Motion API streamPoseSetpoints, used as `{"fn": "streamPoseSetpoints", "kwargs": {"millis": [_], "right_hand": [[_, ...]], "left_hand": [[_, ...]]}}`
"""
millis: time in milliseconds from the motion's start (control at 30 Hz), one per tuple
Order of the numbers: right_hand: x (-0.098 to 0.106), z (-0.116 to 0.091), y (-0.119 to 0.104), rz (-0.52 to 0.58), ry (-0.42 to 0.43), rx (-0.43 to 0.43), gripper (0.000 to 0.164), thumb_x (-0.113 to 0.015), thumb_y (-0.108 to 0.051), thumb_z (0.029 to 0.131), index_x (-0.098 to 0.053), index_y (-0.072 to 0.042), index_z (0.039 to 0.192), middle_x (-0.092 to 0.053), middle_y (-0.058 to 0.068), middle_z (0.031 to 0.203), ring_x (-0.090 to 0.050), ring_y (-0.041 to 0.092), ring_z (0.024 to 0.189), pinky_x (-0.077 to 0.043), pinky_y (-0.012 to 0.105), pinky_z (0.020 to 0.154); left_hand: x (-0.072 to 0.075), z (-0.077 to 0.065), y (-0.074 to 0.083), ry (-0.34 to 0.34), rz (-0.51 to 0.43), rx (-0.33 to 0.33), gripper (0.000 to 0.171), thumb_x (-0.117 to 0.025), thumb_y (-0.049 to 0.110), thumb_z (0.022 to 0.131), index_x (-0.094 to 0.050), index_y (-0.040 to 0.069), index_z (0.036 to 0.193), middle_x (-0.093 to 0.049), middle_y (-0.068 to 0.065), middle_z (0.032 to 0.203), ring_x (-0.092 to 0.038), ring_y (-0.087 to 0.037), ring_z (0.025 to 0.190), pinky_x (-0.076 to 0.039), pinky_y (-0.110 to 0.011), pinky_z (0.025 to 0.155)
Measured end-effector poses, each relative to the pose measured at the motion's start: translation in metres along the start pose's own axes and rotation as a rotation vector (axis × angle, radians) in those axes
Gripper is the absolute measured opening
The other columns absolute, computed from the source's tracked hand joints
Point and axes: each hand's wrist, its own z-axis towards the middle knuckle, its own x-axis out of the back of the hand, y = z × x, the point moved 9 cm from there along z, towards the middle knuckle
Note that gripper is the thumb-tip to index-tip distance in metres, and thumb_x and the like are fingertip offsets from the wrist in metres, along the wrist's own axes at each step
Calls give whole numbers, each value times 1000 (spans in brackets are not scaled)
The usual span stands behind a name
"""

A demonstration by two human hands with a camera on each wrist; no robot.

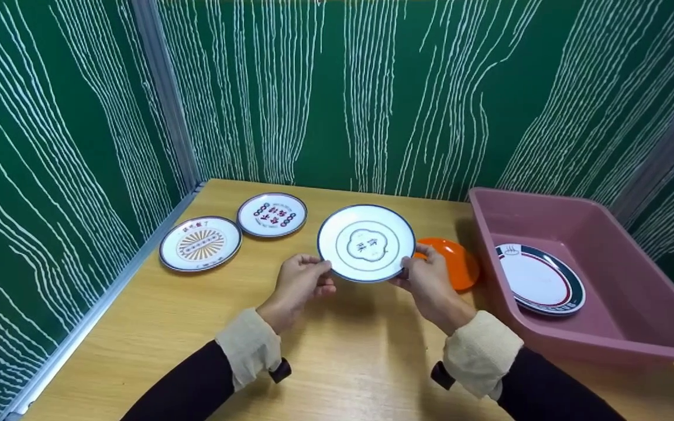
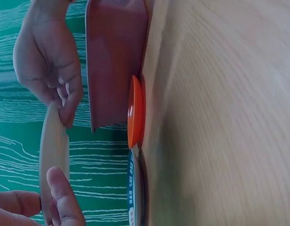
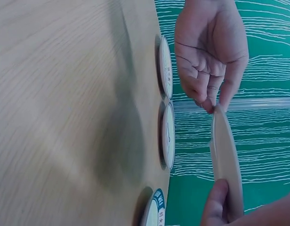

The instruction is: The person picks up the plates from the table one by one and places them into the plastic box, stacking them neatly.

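Note:
A white plate (image 1: 337,245) with a thin blue rim and a printed emblem is held above the table, its face tilted toward me. My left hand (image 1: 297,287) pinches its lower left edge between thumb and fingers. At the lower right edge, my right hand (image 1: 432,286) pinches it too. Both wrist views show the plate (image 2: 54,141) edge-on, well off the wood. Below it, a plate with a teal lettered rim (image 3: 157,205) lies on the table, hidden in the head view. An orange plate (image 1: 457,263) lies behind my right hand.
A pink plastic tub (image 1: 635,275) stands on the right, holding a white plate with a dark green rim (image 1: 539,280). Two printed plates, one sunburst (image 1: 200,242) and one red-lettered (image 1: 271,214), lie at the back left. Green walls enclose the wooden table (image 1: 337,362).

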Motion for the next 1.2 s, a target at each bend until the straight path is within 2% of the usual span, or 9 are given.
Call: {"fn": "streamPoseSetpoints", "kwargs": {"millis": [100, 267, 467, 633, 767, 900, 967, 1067, 1200], "right_hand": [[6, -2, -5, -20, 5, -10, 48, -36, 0, 98, -20, 0, 143, -50, 24, 121, -63, 25, 82, -56, 35, 78], [21, -7, -14, -16, -6, -44, 48, -36, -2, 99, -20, -3, 144, -48, 23, 126, -63, 26, 88, -54, 38, 84], [40, -12, -26, -12, -19, -59, 51, -36, -3, 99, -16, -4, 146, -43, 23, 128, -62, 25, 93, -52, 37, 87], [62, -17, -39, -57, -33, -63, 57, -36, -3, 99, -11, -5, 149, -35, 19, 136, -55, 26, 99, -51, 32, 89], [84, -20, -47, -78, -7, -73, 59, -36, -6, 99, -7, -6, 151, -33, 16, 137, -53, 25, 102, -50, 30, 91], [104, -22, -53, -85, 22, -62, 59, -36, -9, 100, -7, -8, 151, -35, 16, 137, -53, 26, 105, -48, 31, 93], [114, -23, -55, -72, 37, -55, 59, -35, -8, 99, -8, -8, 152, -32, 16, 140, -52, 26, 109, -47, 32, 95], [127, -24, -57, -77, 58, -65, 59, -33, -9, 100, -6, -9, 152, -27, 14, 145, -48, 27, 115, -45, 33, 97], [140, -23, -61, -86, 70, -51, 58, -33, -9, 100, -7, -6, 152, -27, 14, 143, -52, 23, 110, -47, 31, 94]], "left_hand": [[12, 4, 8, 25, 24, -36, 23, -61, 9, 89, -52, 1, 109, -61, -17, 95, -63, -21, 73, -56, -40, 78], [44, 16, 17, 118, 41, -94, 14, -57, 3, 89, -59, -2, 102, -60, -17, 91, -63, -25, 76, -57, -32, 70], [87, 31, 22, 205, 64, -111, 12, -54, 0, 90, -61, -2, 99, -59, -14, 86, -62, -23, 72, -57, -30, 66], [122, 38, 27, 271, 148, -115, 14, -51, 2, 92, -59, -2, 104, -57, -14, 90, -61, -19, 71, -56, -28, 64], [156, 43, 31, 348, 222, -117, 22, -52, 2, 91, -57, -4, 111, -56, -11, 91, -60, -15, 68, -56, -26, 62], [197, 45, 37, 460, 263, -117, 29, -51, 1, 86, -58, -5, 113, -56, -7, 85, -56, -11, 60, -53, -23, 56], [213, 45, 40, 508, 306, -107, 31, -52, 3, 85, -59, -4, 114, -57, -6, 83, -56, -10, 59, -52, -22, 54], [231, 46, 41, 547, 401, -55, 33, -53, 9, 86, -59, 0, 116, -57, -6, 90, -57, -11, 69, -51, -21, 59], [245, 46, 37, 561, 467, 44, 37, -52, 15, 89, -55, 2, 123, -52, -8, 115, -51, -17, 97, -47, -27, 82]]}}
